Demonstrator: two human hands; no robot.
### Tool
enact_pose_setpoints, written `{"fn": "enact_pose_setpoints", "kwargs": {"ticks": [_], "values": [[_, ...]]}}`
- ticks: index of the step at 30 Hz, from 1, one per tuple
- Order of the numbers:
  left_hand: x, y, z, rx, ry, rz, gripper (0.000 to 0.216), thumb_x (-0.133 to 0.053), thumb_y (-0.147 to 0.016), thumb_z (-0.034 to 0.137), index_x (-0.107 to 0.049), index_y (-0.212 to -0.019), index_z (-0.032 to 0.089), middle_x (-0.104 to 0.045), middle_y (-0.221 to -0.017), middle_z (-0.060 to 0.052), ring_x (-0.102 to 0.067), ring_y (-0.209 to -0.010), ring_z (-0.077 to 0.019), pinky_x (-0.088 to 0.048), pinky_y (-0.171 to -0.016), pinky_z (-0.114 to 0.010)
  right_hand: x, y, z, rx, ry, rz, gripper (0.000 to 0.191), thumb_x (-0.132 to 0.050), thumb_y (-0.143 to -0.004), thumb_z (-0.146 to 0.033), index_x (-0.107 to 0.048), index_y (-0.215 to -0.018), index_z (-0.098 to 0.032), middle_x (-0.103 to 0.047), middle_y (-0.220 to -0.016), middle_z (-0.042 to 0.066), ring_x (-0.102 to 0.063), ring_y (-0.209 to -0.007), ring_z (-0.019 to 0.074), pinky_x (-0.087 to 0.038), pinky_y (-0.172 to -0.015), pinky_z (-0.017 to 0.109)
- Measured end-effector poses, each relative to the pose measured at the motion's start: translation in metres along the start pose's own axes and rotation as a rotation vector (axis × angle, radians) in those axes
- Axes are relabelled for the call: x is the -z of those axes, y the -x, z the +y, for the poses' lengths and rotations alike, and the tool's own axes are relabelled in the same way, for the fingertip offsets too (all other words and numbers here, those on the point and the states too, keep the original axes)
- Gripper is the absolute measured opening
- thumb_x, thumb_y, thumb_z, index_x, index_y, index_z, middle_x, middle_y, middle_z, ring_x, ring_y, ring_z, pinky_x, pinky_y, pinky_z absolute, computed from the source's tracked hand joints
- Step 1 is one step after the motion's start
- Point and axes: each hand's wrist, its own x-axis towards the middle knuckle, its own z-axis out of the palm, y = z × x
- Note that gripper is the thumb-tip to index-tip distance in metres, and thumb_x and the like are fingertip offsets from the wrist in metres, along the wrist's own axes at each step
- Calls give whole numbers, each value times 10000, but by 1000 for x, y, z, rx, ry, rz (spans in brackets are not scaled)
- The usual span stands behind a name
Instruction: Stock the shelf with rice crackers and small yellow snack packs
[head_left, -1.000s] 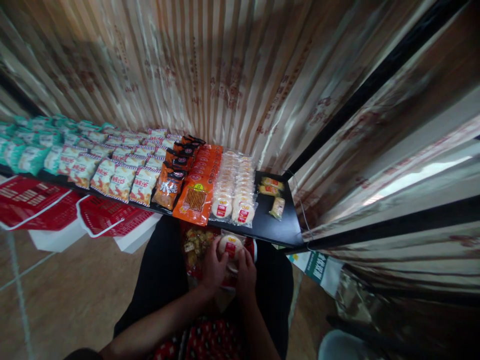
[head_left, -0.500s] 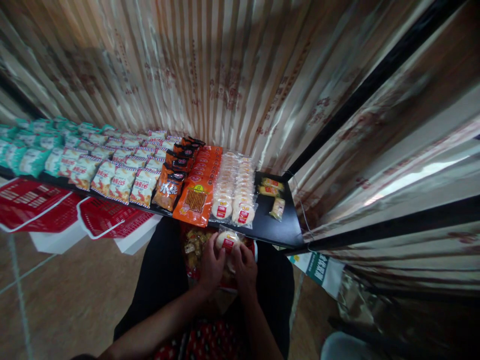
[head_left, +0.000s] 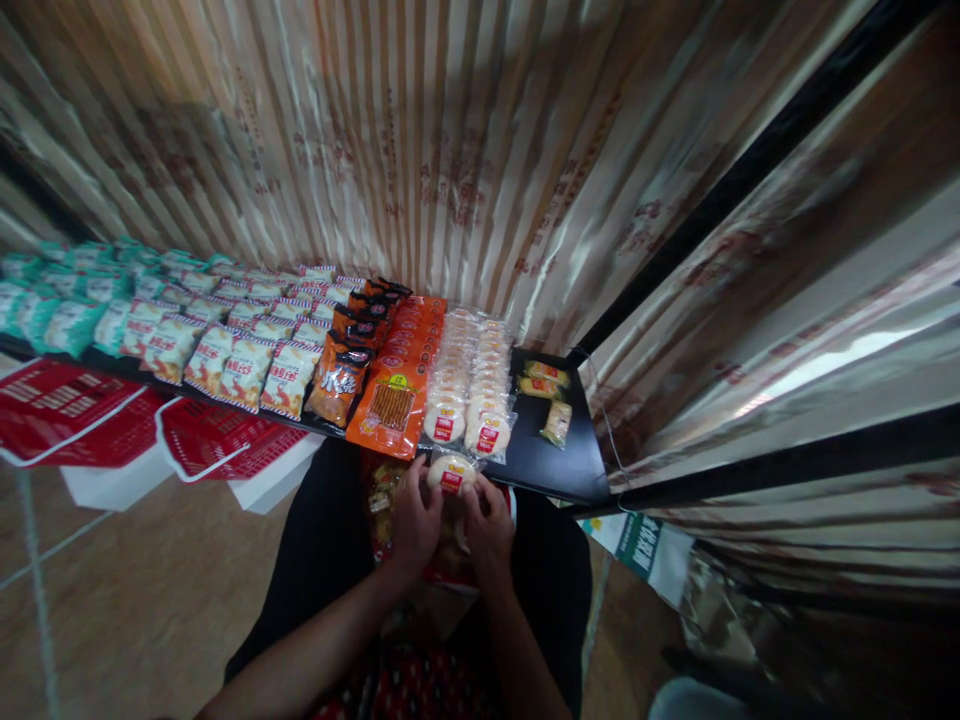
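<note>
Between my two hands is a round white rice cracker pack (head_left: pixel 452 474) in clear wrap with a red label. My left hand (head_left: pixel 415 515) grips its left edge and my right hand (head_left: pixel 489 520) its right edge, fingers closed. Just beyond it, on the black shelf (head_left: pixel 559 470), two rows of like cracker packs (head_left: pixel 489 432) stand one behind another. Below my hands, between my knees, a red bag (head_left: pixel 382 500) with wrapped pieces in it is partly hidden by my hands.
Left of the crackers stand orange stick-snack packs (head_left: pixel 390 405), black-and-orange bags (head_left: pixel 337 385), white snack bags (head_left: pixel 289 375) and teal bags (head_left: pixel 75 325). Small yellow packs (head_left: pixel 556 423) lie at the shelf's right end. Red baskets (head_left: pixel 217 440) sit underneath. A black post (head_left: pixel 675 240) slants up at right.
My hands have shifted slightly left with the cracker pack, which now sits a little nearer the front of the left cracker row. The packs on the shelf stay in place.
</note>
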Motion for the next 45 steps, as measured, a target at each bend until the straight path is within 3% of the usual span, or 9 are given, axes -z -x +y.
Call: {"fn": "enact_pose_setpoints", "kwargs": {"ticks": [7, 15, 21, 29, 37, 45], "values": [[3, -4, 7, -42, -58, 32, 391, -478, -783, 215, -539, -1165, 153, -615, -1160, -130, -556, -1093, -251, -414, -979, -413, -5, -3, 2, 14, -29, -19, 445, -554, -759, -457, -629, -1100, -181, -677, -1048, 88, -630, -936, 229, -497, -836, 364], [3, -6, 14, -85, -18, -18, 369, -440, -785, 170, -537, -1141, 168, -588, -1159, -113, -540, -1088, -223, -432, -964, -390, -8, -3, 3, 58, -23, 15, 414, -538, -762, -430, -631, -1098, -206, -686, -1015, 70, -631, -918, 223, -501, -824, 354], [-5, -8, 18, -167, -20, -27, 399, -411, -807, 160, -520, -1191, 158, -550, -1163, -118, -534, -1084, -208, -453, -942, -353, -3, -7, -1, 24, -16, 33, 471, -530, -750, -439, -600, -1119, -155, -657, -1044, 102, -620, -933, 228, -489, -849, 356], [-22, -10, 23, -251, -38, -62, 429, -392, -818, 151, -505, -1231, 118, -552, -1188, -136, -518, -1114, -219, -442, -979, -401, 9, -23, 4, -19, 1, 62, 544, -540, -718, -519, -590, -1115, -150, -668, -990, 94, -634, -845, 211, -503, -802, 353], [-35, -15, 20, -340, -46, -49, 457, -406, -804, 130, -473, -1256, 114, -557, -1222, -150, -517, -1148, -226, -473, -950, -405, 14, -34, -4, -14, 20, 91, 556, -553, -711, -529, -587, -1101, -136, -632, -965, 95, -630, -808, 204, -521, -764, 345], [-32, -20, 18, -328, -43, 36, 452, -401, -792, 105, -466, -1239, 127, -560, -1216, -143, -526, -1131, -217, -477, -948, -412, 5, -32, -11, 46, 9, 55, 565, -534, -758, -493, -527, -1184, -121, -645, -1029, 131, -642, -868, 212, -514, -825, 375]]}}
